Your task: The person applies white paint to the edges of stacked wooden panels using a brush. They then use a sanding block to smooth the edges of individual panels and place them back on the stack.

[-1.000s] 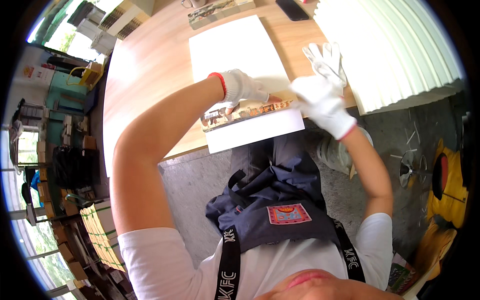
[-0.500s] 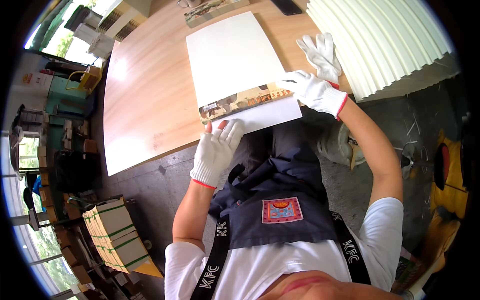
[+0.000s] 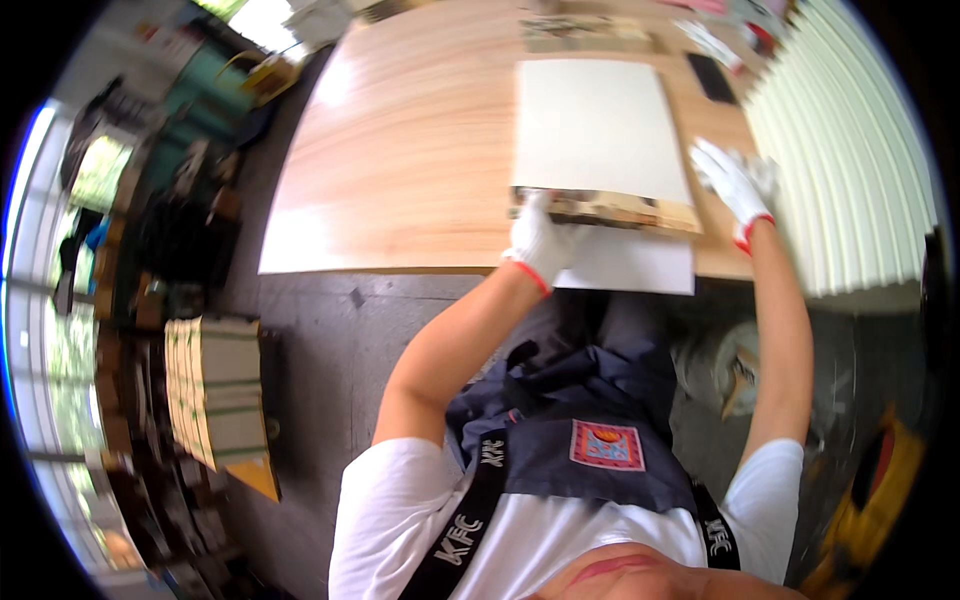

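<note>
While the long brown-patterned card strip (image 3: 622,209) is touched by the white-gloved left hand (image 3: 540,240), grip untellable through blur, even pressure is advised. White-gloved right hand (image 3: 730,187) is extended, released.

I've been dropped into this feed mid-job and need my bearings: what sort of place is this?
Probably a workshop or packing room for paper goods: a ridged pale stack, apparently paper, stands at right, green-strapped bundles sit at left, and a white sheet lies on the wooden table.
</note>
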Demonstrator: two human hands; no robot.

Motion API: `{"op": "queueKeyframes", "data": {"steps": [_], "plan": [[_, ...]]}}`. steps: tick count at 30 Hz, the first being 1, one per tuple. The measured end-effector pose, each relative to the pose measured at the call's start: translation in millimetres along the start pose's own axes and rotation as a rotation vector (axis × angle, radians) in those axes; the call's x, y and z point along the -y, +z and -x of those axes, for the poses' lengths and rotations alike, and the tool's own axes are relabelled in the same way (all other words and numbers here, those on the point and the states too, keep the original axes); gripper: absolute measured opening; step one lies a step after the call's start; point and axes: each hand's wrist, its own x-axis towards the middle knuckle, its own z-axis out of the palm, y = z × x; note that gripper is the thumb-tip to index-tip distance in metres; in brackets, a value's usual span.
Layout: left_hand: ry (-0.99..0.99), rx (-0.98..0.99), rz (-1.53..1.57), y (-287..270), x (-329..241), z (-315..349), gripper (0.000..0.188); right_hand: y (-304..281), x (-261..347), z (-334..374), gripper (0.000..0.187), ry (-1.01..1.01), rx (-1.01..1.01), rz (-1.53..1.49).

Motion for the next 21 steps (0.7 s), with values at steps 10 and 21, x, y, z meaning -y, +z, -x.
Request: {"op": "queueKeyframes", "data": {"steps": [10, 21], "plan": [[0.145, 0.064, -0.078, -33.4, -132.1, 52.1, 0.014, 63.7, 117.7, -40.1, 0.064, 0.027, 0.489, -0.592], [0.384, -0.221, -0.151, -192.9, -278.1, 86.6, 0.02, 236.2, 310.4, 1.3, 0.047, -0.157, 0.472, -0.165]]}}
